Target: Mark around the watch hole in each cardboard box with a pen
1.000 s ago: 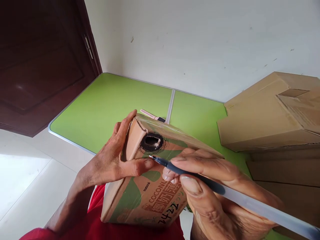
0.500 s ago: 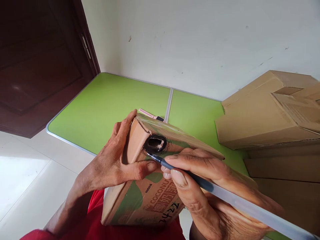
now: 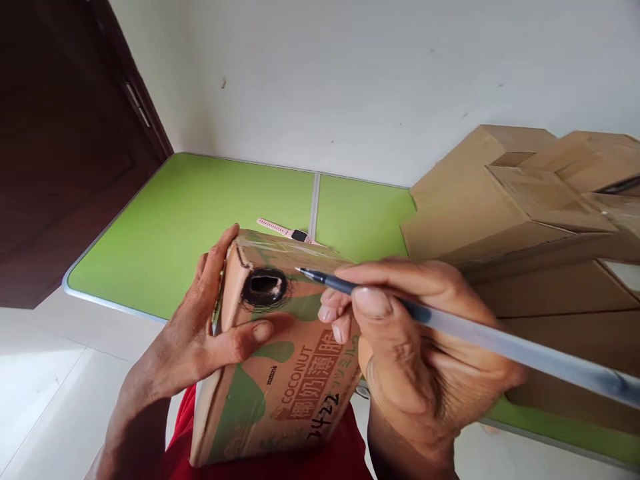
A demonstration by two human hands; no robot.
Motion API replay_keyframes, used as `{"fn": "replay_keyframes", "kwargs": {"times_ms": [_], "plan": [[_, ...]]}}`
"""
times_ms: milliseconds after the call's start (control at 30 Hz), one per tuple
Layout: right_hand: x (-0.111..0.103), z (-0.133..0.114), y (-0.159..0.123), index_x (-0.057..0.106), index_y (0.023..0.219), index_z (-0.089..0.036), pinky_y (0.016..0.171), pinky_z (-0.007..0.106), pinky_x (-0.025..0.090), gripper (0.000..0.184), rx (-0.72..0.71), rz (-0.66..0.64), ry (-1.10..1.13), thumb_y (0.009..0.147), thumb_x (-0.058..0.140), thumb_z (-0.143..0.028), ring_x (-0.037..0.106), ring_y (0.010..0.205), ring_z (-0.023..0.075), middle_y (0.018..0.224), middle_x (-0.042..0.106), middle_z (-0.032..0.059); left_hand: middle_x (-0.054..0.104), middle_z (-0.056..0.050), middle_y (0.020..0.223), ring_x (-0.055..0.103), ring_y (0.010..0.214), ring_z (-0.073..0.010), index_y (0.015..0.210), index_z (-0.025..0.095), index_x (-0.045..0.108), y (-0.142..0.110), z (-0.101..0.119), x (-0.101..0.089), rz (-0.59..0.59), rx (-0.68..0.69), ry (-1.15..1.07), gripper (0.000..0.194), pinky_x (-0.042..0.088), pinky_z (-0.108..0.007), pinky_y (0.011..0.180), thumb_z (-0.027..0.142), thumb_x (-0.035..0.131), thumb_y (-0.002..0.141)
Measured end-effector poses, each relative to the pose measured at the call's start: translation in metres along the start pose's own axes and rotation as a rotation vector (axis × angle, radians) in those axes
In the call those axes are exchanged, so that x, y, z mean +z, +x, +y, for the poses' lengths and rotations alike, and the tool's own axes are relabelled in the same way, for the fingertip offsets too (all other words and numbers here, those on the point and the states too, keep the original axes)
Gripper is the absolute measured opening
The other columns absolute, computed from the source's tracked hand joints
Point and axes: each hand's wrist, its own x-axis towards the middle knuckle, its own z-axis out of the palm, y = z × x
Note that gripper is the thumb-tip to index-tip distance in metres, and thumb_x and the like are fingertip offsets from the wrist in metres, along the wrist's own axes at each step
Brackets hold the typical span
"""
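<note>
A printed cardboard box (image 3: 300, 373) with green shapes and the word COCONUT rests on my lap, tilted. Near its upper left corner is an oblong hole (image 3: 265, 285), ringed by thick black ink scribble. My left hand (image 3: 220, 333) grips the box by that corner, thumb on the printed face below the hole and fingers round the far edge. Between the thumb and fingers of my right hand (image 3: 400, 327) is a pen (image 3: 465, 330) with a clear barrel and dark grip. Its tip points left, to the right of the ink ring, seemingly just off the cardboard.
A green folding table (image 3: 200, 200) stands behind the box against a white wall. On it lies a pink smartwatch (image 3: 299, 235), partly behind the box. Several brown cartons (image 3: 460, 193) are piled at the right. A dark door (image 3: 60, 133) is at the far left.
My right hand has drawn the pen tip away from the lower edge of the ink ring, up and to the right. The view has shifted, so the box appears farther left.
</note>
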Motion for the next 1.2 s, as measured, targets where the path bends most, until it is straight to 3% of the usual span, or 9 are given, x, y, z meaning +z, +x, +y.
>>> {"fn": "replay_keyframes", "kwargs": {"times_ms": [133,200,300,400,533,633,833,1000,1200], "plan": [[-0.027,0.018,0.036,0.078,0.093,-0.029,0.038,0.027,0.040,0.027,-0.003,0.186,0.157,0.108,0.082,-0.051,0.060,0.049,0.0129,0.073,0.070,-0.0034,0.061,0.001,0.175,0.051,0.166,-0.0481,0.181,0.052,0.029,-0.007,0.006,0.007,0.104,-0.198,-0.140,0.123,0.043,-0.065,0.139,0.069,0.093,0.078],[-0.049,0.041,0.049,0.069,0.083,-0.027,0.037,0.027,0.034,0.042,0.080,0.255,0.041,0.102,0.083,-0.062,0.052,0.045,0.0116,0.068,0.063,-0.0047,0.063,0.006,0.173,0.053,0.166,-0.0452,0.179,0.055,0.030,-0.010,0.001,0.007,0.164,-0.247,-0.212,0.119,0.047,-0.059,0.138,0.070,0.091,0.077],[-0.070,0.087,0.051,0.061,0.078,-0.025,0.046,0.028,0.039,0.059,0.477,0.021,-0.420,0.104,0.068,-0.078,0.052,0.051,0.0135,0.063,0.058,-0.0043,0.066,0.007,0.171,0.054,0.166,-0.0448,0.181,0.053,0.027,-0.009,-0.016,0.003,0.209,-0.252,-0.264,0.108,0.053,-0.060,0.134,0.069,0.079,0.088],[-0.066,0.131,0.043,0.062,0.070,-0.021,0.056,0.030,0.047,0.059,0.748,-0.206,-0.674,0.113,0.066,-0.061,0.061,0.059,0.0163,0.062,0.060,-0.0012,0.074,0.002,0.162,0.056,0.163,-0.0483,0.183,0.046,0.029,-0.006,-0.029,-0.001,0.250,-0.252,-0.339,0.111,0.058,-0.066,0.127,0.068,0.081,0.087],[-0.044,0.162,0.037,0.077,0.119,-0.015,0.087,0.040,0.068,0.030,0.905,-0.386,-0.835,0.113,0.076,-0.045,0.078,0.096,0.0219,0.112,0.080,0.0074,0.074,-0.001,0.162,0.051,0.166,-0.0521,0.180,0.041,0.042,-0.005,-0.033,0.000,0.327,-0.257,-0.455,0.125,0.053,-0.064,0.132,0.065,0.096,0.070],[-0.035,0.164,0.035,0.073,0.140,-0.017,0.101,0.050,0.069,0.040,0.948,-0.546,-0.901,0.111,0.079,-0.044,0.078,0.118,0.0284,0.139,0.076,0.0126,0.072,-0.002,0.165,0.047,0.168,-0.0522,0.179,0.039,0.042,-0.005,-0.034,0.002,0.320,-0.250,-0.471,0.124,0.052,-0.062,0.133,0.064,0.097,0.071],[-0.027,0.149,0.022,0.073,0.142,-0.018,0.105,0.053,0.068,0.040,0.962,-0.809,-0.983,0.111,0.078,-0.043,0.077,0.123,0.0300,0.143,0.075,0.0125,0.068,-0.004,0.168,0.041,0.172,-0.0506,0.180,0.037,0.041,-0.003,-0.042,0.001,0.309,-0.261,-0.458,0.124,0.040,-0.063,0.141,0.069,0.095,0.073],[-0.022,0.148,0.024,0.073,0.142,-0.020,0.106,0.053,0.067,0.038,0.997,-0.808,-1.093,0.112,0.077,-0.043,0.076,0.125,0.0299,0.146,0.074,0.0125,0.066,-0.006,0.171,0.044,0.169,-0.0532,0.180,0.037,0.038,-0.003,-0.041,0.002,0.303,-0.259,-0.456,0.130,0.036,-0.066,0.142,0.071,0.096,0.069],[-0.019,0.136,0.029,0.077,0.133,-0.017,0.107,0.051,0.066,0.036,0.998,-0.700,-1.195,0.116,0.071,-0.048,0.079,0.124,0.0304,0.137,0.079,0.0140,0.058,-0.006,0.177,0.044,0.168,-0.0545,0.180,0.038,0.038,-0.004,-0.040,0.006,0.309,-0.235,-0.445,0.131,0.034,-0.067,0.142,0.073,0.096,0.068]]}}
